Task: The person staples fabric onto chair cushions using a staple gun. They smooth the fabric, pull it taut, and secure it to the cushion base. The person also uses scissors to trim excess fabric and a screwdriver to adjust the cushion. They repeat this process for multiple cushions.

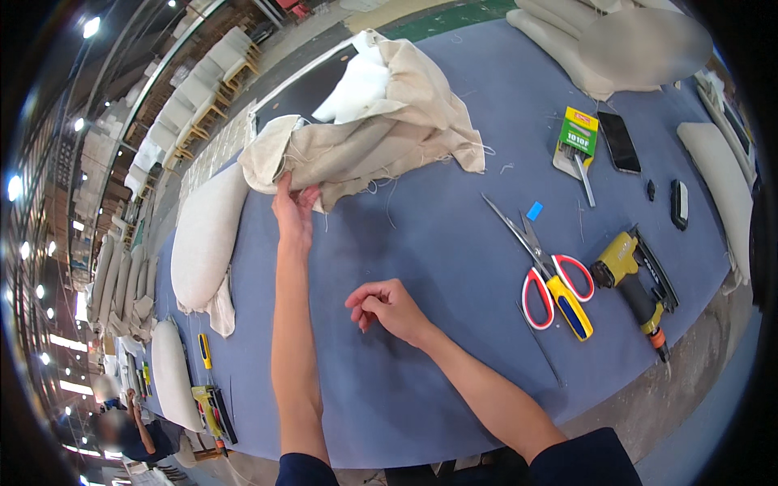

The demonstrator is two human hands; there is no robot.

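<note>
Two bare forearms come up from the lower edge over a blue-covered table. Nearest is the right hand, hovering low over bare blue cloth with its fingers curled loosely inward and nothing between them. Farther up, the left hand reaches out straight and pinches the lower edge of a beige fabric cover, thumb and fingers closed on the hem near its left end.

That cover lies crumpled across the far middle of the table — its long axis runs from lower left to upper right, the left end bunched near a pale cushion, the right end spreading out toward the table's middle. White padding shows out of its upper opening, and loose threads trail from the frayed lower edge.

Well to the right of the hands lie red-handled scissors, blades pointing up and left, with a yellow staple gun just beside them. Beyond these sit a green-and-yellow box of staples, a dark phone and a small blue chip. More pale cushions line the table's far and left edges — another person sits far off at lower left.
</note>
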